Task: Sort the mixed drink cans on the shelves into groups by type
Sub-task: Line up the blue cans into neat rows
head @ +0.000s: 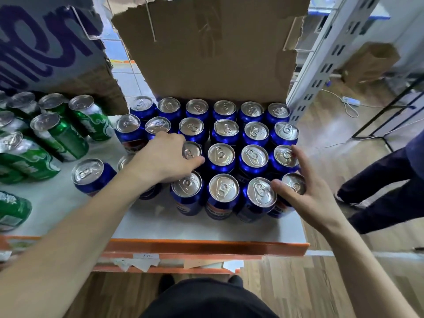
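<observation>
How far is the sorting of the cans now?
Mostly done: blue cans stand grouped in rows, green cans apart on the left. In hand: the left hand and right hand press against the block's cans. Left: one stray blue can to join.

Short cans (221, 154) packed in rows on shelf (206, 230) right side, tall cans (59, 134) left, cardboard flap (213, 53) behind.

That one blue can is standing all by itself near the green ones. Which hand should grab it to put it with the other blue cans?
Probably the left hand. The lone blue can stands just left of that hand, beside its forearm, while the right hand is wrapped around a can at the blue group's far right corner.
</observation>
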